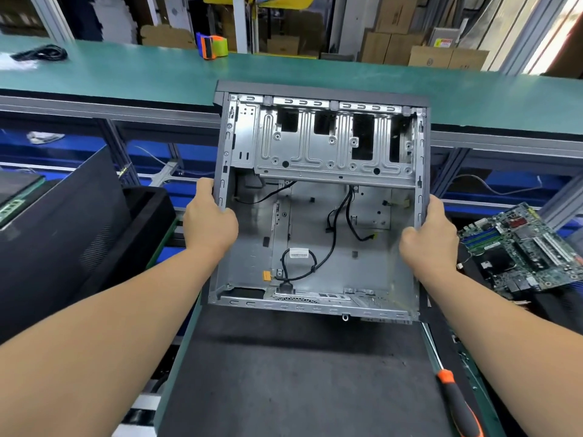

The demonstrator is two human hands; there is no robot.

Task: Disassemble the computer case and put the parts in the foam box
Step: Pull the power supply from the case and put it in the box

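Note:
The open grey computer case (318,222) is held up above the black work mat (284,373), its inside facing me. It holds a metal drive cage and loose black cables. My left hand (209,219) grips the case's left edge and my right hand (427,236) grips its right edge. A green motherboard (520,247) lies on the right. A black foam box (145,209) stands at the left, with a black side panel (63,228) leaning in front of it.
An orange-and-black screwdriver (459,405) lies on the mat at the lower right. A green conveyor bench (157,77) runs behind the case, carrying an orange-green tape dispenser (213,45) and a black cable (41,53). Cardboard boxes are stacked in the background.

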